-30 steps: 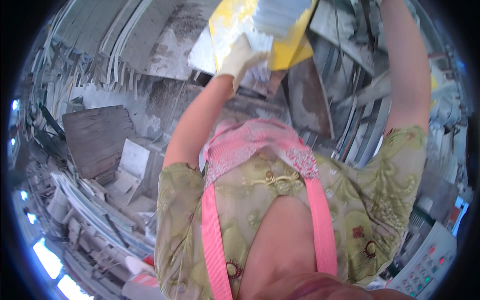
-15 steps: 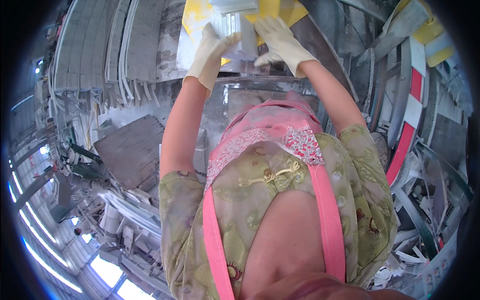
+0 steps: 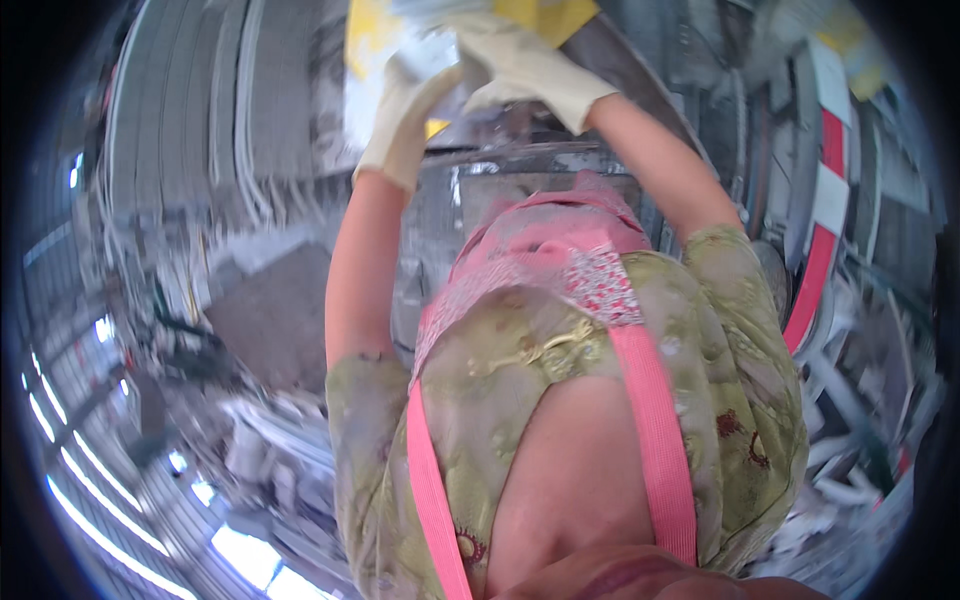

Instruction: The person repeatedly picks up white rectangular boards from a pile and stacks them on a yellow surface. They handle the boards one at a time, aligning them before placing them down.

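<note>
Both my hands wear cream rubber gloves and reach over a pale, yellow-splashed work surface (image 3: 366, 75) at the top of the view. My left hand (image 3: 402, 115) is at its near edge, thumb and fingers spread apart in a V. Stretched across toward the left is my right hand (image 3: 530, 70), its fingers extended and thumb apart. Beyond the left hand lies a blurred whitish block or bundle (image 3: 425, 45), partly covered by the right glove. Motion blur hides whether either glove touches it.
Long grey strips (image 3: 190, 90) are stacked to the left of the surface. A brown board (image 3: 270, 315) leans lower left. A red-and-white striped rail (image 3: 815, 270) curves down the right side, with pale scraps (image 3: 850, 490) beyond it. My pink apron (image 3: 545, 235) faces the bench edge.
My right hand has swung left and slightly up, over the whitish bundle that stood between the hands. My left hand has shifted a little left and down. The whole view has become blurred.
</note>
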### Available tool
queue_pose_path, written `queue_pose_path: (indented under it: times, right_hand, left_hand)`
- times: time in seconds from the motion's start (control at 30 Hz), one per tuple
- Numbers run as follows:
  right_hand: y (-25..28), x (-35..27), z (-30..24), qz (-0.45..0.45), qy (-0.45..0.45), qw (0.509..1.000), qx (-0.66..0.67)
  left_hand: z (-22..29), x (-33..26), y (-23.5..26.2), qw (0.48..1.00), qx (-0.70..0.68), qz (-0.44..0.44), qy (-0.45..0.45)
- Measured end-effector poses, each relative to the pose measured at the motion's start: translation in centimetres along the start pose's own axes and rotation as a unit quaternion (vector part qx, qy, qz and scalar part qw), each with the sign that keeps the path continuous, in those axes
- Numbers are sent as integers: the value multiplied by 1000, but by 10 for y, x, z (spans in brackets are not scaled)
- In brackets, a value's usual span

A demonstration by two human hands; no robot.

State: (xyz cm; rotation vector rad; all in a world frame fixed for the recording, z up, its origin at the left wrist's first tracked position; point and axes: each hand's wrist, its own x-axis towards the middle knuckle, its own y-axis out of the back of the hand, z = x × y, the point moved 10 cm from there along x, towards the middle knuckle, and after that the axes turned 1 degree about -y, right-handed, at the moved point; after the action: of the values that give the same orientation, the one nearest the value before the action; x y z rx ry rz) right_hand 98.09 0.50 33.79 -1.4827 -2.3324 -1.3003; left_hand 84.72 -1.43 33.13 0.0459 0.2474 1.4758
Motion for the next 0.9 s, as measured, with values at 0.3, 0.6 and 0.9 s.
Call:
queue_pose_path:
  times: [0.3,0.6,0.9]
  right_hand:
    - [115,-130,14,213,-162,963,-29]
    - [357,-556,27,193,-617,683,-340]
    - [326,-578,100,496,-461,643,357]
  left_hand:
    - [-2,-7,-10,998,-31,-27,43]
    - [-5,-10,-17,996,25,-20,80]
    - [9,-21,-19,992,97,-19,80]
